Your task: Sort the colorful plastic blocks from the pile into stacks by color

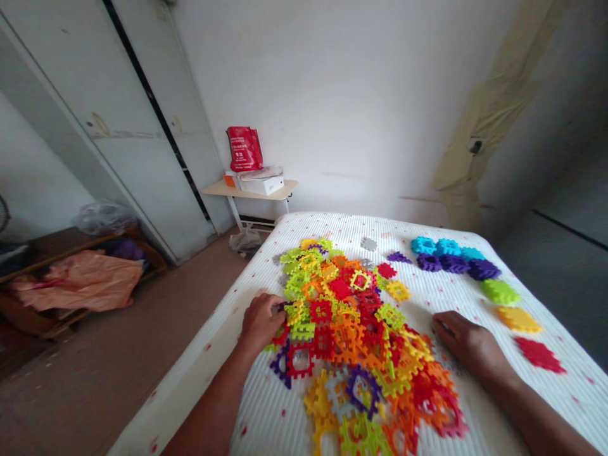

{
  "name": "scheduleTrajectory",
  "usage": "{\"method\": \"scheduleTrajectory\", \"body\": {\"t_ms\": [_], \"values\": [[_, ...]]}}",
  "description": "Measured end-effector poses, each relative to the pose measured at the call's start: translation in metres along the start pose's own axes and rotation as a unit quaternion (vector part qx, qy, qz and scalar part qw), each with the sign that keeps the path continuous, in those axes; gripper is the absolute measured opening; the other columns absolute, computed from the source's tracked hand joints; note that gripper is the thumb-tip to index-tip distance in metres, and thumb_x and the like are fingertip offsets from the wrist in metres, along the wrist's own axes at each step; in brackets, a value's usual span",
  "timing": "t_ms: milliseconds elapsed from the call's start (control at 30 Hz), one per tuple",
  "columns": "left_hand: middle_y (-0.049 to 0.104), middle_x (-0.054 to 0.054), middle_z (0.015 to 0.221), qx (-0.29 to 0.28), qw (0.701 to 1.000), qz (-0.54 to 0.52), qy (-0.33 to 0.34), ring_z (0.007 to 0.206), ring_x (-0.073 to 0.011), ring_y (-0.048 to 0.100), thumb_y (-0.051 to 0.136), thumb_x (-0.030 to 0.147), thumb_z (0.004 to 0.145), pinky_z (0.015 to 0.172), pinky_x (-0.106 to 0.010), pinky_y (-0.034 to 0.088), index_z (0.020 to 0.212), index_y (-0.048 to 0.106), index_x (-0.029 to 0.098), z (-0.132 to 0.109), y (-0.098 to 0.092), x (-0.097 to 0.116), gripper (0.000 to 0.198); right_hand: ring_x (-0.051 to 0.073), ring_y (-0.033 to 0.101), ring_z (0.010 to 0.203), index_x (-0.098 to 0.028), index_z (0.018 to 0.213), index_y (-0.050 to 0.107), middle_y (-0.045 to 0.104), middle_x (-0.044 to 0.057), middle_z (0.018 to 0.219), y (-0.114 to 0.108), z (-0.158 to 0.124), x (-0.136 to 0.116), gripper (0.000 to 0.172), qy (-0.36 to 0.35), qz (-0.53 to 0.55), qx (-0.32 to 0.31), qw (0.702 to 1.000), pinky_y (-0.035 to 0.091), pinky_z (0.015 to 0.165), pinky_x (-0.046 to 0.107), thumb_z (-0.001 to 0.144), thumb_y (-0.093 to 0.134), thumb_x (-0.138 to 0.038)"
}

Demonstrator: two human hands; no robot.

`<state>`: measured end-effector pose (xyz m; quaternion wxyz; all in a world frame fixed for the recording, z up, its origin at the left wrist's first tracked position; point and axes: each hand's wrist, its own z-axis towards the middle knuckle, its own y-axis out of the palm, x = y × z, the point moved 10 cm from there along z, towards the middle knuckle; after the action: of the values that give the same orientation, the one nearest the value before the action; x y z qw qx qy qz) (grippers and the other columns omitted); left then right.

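A loose pile of plastic interlocking tiles (323, 342) in red, orange, yellow, lime, purple and grey covers the middle of the bed. At the pile's left edge, my left hand (261, 322) has its fingers pinched around a dark purple interlocking tile (282, 306), mostly hidden by the fingers. My right hand (463, 342) rests on the sheet just right of the pile, fingers curled together, with nothing visible in it. Beyond it stand turquoise stacks (422, 245) and purple stacks (455, 263). Lime (500, 291), yellow (519, 319) and red tiles (540, 354) lie in a line down the right.
The bed (332, 221) has a white dotted sheet. A grey tile (369, 244) and a purple triangle (399, 257) lie near its far side. Behind, a small table (218, 188) holds a red bag (244, 149) and a white box (263, 184). Sliding doors (142, 152) stand left.
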<state>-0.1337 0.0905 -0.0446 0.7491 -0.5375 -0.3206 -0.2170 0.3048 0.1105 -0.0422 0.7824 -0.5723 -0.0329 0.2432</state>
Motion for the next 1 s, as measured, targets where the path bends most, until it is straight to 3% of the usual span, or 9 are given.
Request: {"method": "scheduleTrajectory", "body": {"t_ms": [167,400,533,800,1000], "values": [[0.064,-0.001,0.063,0.024,0.993,-0.111,-0.03,0.061,-0.0161,0.059,0.056,0.028,0.063,0.061,-0.027,0.047,0.069,0.065,0.017,-0.004,-0.005,-0.006,0.016,0.016,0.066,0.068,-0.025,0.082,0.063,0.069,0.003,0.08,-0.001,0.002,0.009,0.027,0.037,0.041,0.029,0.998,0.052,0.063,0.024,0.085,0.041,-0.04],[0.067,-0.003,0.072,0.096,0.974,-0.205,-0.019,0.066,-0.0157,0.06,0.063,0.039,0.065,0.063,-0.026,0.049,0.074,0.066,0.016,-0.008,-0.023,-0.002,0.025,0.016,0.065,0.069,-0.023,0.081,0.063,0.069,0.004,0.081,-0.002,0.002,0.008,0.028,0.028,0.057,0.039,0.997,0.051,0.065,0.023,0.085,0.041,-0.039],[0.066,-0.003,0.076,0.123,0.971,-0.203,0.016,0.07,-0.0156,0.06,0.063,0.037,0.069,0.066,-0.026,0.049,0.078,0.067,0.016,-0.011,-0.03,0.006,0.023,0.015,0.065,0.07,-0.022,0.083,0.063,0.069,0.004,0.081,-0.002,0.003,0.007,0.028,0.028,0.054,0.039,0.997,0.051,0.065,0.024,0.085,0.04,-0.039],[0.065,-0.002,0.08,0.129,0.972,-0.145,0.129,0.073,-0.0142,0.06,0.059,0.029,0.076,0.066,-0.024,0.047,0.081,0.068,0.019,-0.026,-0.033,0.048,0.014,0.015,0.063,0.071,-0.021,0.082,0.063,0.067,0.005,0.081,0.0,0.003,0.006,0.03,0.035,0.048,0.032,0.998,0.049,0.065,0.025,0.086,0.038,-0.037],[0.067,-0.002,0.078,0.156,0.965,-0.107,0.18,0.072,-0.0137,0.061,0.06,0.025,0.076,0.071,-0.026,0.05,0.08,0.066,0.019,-0.035,-0.034,0.064,0.01,0.016,0.062,0.072,-0.021,0.081,0.063,0.066,0.005,0.082,0.005,0.004,0.009,0.029,0.03,0.054,0.03,0.998,0.047,0.065,0.025,0.086,0.039,-0.036]]}}
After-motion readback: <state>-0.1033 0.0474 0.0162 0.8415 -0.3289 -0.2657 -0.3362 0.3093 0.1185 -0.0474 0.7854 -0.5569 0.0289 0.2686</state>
